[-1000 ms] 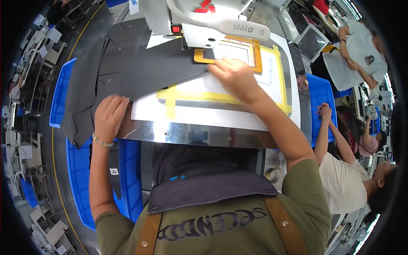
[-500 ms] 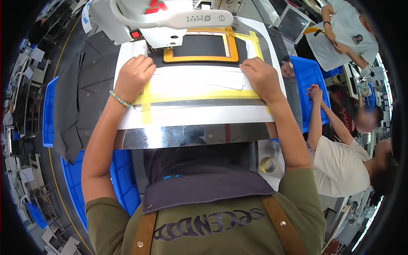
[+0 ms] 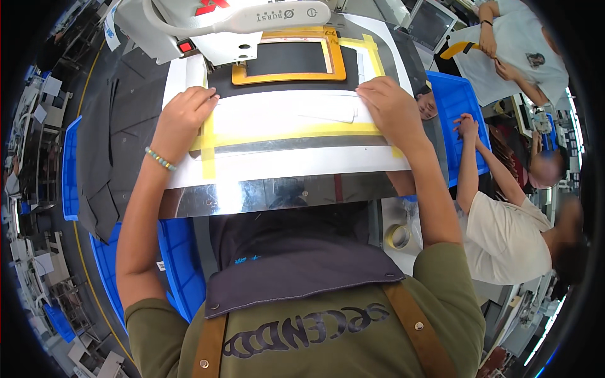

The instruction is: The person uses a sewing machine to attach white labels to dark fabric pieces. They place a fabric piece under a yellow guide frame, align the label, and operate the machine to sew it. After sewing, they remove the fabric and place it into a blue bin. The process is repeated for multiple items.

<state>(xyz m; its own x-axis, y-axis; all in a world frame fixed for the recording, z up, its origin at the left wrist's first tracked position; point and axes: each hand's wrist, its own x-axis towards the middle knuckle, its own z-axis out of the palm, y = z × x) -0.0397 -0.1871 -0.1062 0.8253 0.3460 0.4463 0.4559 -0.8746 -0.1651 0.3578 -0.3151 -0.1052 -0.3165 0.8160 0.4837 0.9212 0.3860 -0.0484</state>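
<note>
A piece of dark fabric (image 3: 290, 58) lies flat on the machine's work plate, partly under an orange-yellow rectangular frame (image 3: 290, 79). My left hand (image 3: 186, 116) is closed, its fingertips pinched at the fabric's near left corner. At the near right corner, my right hand (image 3: 391, 110) has its fingers bent and pressed together on the edge. Between the hands lies a white sheet (image 3: 265, 110), bordered by yellow tape (image 3: 290, 131). The fingers partly hide what they pinch. A beaded bracelet (image 3: 160, 159) circles my left wrist.
A white machine head (image 3: 220, 47) with a grey-white lamp (image 3: 271, 19) overhangs the frame. The shiny metal plate edge (image 3: 271, 196) faces me. Dark fabric pieces (image 3: 129, 126) lie at left. Blue bins (image 3: 457, 113) stand around, and a person's clasped hands (image 3: 466, 126) are at right.
The view has shifted slightly, so the machine and frame appear further up and left. Both hands stay at the fabric's near edge, with my left hand a little further left in the picture.
</note>
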